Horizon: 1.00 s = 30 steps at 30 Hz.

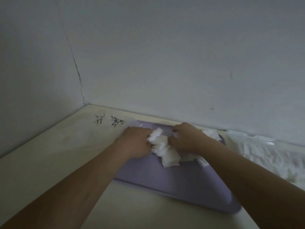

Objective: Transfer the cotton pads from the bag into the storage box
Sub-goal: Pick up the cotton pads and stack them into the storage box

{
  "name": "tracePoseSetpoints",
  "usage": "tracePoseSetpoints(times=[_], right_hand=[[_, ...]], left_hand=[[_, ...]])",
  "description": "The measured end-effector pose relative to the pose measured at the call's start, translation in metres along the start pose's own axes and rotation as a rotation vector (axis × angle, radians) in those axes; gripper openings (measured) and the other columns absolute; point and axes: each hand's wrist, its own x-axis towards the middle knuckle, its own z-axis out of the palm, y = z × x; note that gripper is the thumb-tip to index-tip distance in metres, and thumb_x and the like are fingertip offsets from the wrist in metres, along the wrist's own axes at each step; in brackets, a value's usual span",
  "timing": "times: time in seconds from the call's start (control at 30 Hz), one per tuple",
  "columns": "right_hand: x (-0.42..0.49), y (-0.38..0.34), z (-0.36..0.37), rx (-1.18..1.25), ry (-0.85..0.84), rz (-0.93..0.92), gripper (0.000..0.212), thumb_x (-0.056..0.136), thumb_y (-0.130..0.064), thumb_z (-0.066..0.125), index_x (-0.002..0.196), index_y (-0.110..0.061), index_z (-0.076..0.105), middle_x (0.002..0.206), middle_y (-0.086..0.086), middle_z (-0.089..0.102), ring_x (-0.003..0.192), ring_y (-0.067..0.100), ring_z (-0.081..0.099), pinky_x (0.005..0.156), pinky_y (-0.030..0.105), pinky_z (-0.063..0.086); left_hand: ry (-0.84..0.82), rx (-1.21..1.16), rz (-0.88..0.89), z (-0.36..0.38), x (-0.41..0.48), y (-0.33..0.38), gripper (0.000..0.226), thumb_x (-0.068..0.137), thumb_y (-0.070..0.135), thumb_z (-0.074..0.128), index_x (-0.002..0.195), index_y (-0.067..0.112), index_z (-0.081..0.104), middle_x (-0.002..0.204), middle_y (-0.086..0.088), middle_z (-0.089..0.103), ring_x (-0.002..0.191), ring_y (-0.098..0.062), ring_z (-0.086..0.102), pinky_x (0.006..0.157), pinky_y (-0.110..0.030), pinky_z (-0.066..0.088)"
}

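A heap of white cotton pads (166, 151) lies on a flat lilac tray (173, 182) near the far wall. My left hand (137, 142) presses against the heap's left side, fingers curled into the pads. My right hand (186, 139) grips pads on the heap's right side. More pads (212, 135) show behind my right wrist. A clear plastic bag (267, 154) with white pads inside lies to the right of the tray. No storage box is clearly visible.
The cream table (57, 154) carries black scribbles (109, 120) at its far left corner. White walls (165, 63) close the table off at the back and left. My right forearm crosses over the tray's right edge.
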Motion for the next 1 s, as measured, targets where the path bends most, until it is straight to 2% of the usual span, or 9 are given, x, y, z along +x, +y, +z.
tracePoseSetpoints(times=[0.2,0.33,0.43,0.5,0.63,0.7,0.8,0.93,1.0], right_hand=[[-0.032,0.017,-0.007,-0.164,-0.112,-0.078,0.053,0.088,-0.057,0.053,0.127,-0.024,0.067,0.14,0.009,0.062,0.136,0.034,0.053,0.104,0.035,0.043],[-0.06,0.032,-0.009,-0.004,0.026,-0.18,0.078,0.085,-0.042,0.072,0.156,-0.033,0.043,0.17,-0.002,0.029,0.16,0.025,0.016,0.128,0.044,0.021],[-0.068,0.029,-0.002,0.013,0.06,-0.293,0.051,0.089,-0.027,0.069,0.139,-0.031,0.061,0.142,-0.004,0.062,0.134,0.021,0.056,0.109,0.032,0.044],[-0.067,0.025,0.005,-0.016,0.098,-0.285,0.029,0.09,-0.03,0.06,0.117,-0.026,0.071,0.111,-0.001,0.075,0.103,0.024,0.07,0.087,0.035,0.055],[-0.065,0.031,0.006,0.129,0.161,-0.256,0.013,0.092,-0.02,0.065,0.098,-0.021,0.077,0.081,0.0,0.073,0.075,0.022,0.065,0.065,0.031,0.047],[-0.066,0.036,0.007,0.194,0.13,-0.25,0.014,0.092,-0.012,0.062,0.091,-0.017,0.075,0.074,-0.004,0.067,0.069,0.019,0.06,0.062,0.031,0.045],[-0.067,0.042,0.012,0.285,0.181,-0.224,0.023,0.094,-0.013,0.059,0.074,-0.021,0.066,0.063,-0.011,0.064,0.06,0.007,0.056,0.059,0.033,0.047],[-0.068,0.036,0.012,0.458,0.283,-0.227,0.036,0.101,-0.021,0.06,0.065,-0.019,0.056,0.052,-0.018,0.053,0.051,0.004,0.045,0.049,0.018,0.031],[-0.069,0.034,0.006,0.5,0.262,-0.24,0.041,0.1,-0.021,0.061,0.061,-0.024,0.052,0.05,-0.017,0.05,0.049,0.004,0.043,0.049,0.018,0.03]], left_hand=[[-0.004,-0.195,0.124,0.0,-0.024,0.045,0.009,0.073,0.03,0.049,0.077,0.024,0.052,0.083,0.0,0.066,0.084,-0.027,0.065,0.071,-0.038,0.053],[0.045,-0.451,0.15,0.009,-0.038,0.063,0.007,0.078,0.026,0.062,0.085,0.025,0.065,0.075,0.006,0.068,0.068,-0.009,0.062,0.061,-0.033,0.05],[0.066,-0.564,0.141,0.014,-0.043,0.07,0.013,0.08,0.018,0.068,0.087,0.029,0.067,0.077,0.014,0.069,0.072,-0.005,0.064,0.06,-0.023,0.049],[0.038,-0.689,0.118,0.015,-0.043,0.071,0.037,0.078,0.02,0.073,0.114,0.029,0.069,0.102,0.012,0.074,0.094,-0.006,0.072,0.072,-0.024,0.058],[0.085,-0.851,-0.067,0.019,-0.042,0.071,0.042,0.085,0.018,0.074,0.127,0.023,0.069,0.12,0.004,0.073,0.108,-0.006,0.069,0.094,-0.032,0.058],[0.178,-0.838,-0.175,0.023,-0.042,0.07,0.016,0.094,0.022,0.063,0.104,0.017,0.075,0.101,-0.003,0.076,0.092,-0.008,0.068,0.085,-0.033,0.055],[0.246,-0.755,-0.187,0.019,-0.045,0.078,0.044,0.101,0.044,0.052,0.087,0.005,0.067,0.079,-0.011,0.07,0.073,-0.021,0.064,0.069,-0.035,0.049],[0.193,-1.002,-0.198,0.009,-0.047,0.09,0.025,0.103,0.032,0.055,0.092,0.025,0.076,0.084,0.012,0.076,0.071,-0.005,0.069,0.056,-0.017,0.049],[0.213,-1.079,-0.152,0.011,-0.047,0.09,0.017,0.09,0.025,0.067,0.102,0.034,0.075,0.101,0.013,0.077,0.091,-0.007,0.07,0.073,-0.019,0.054]])
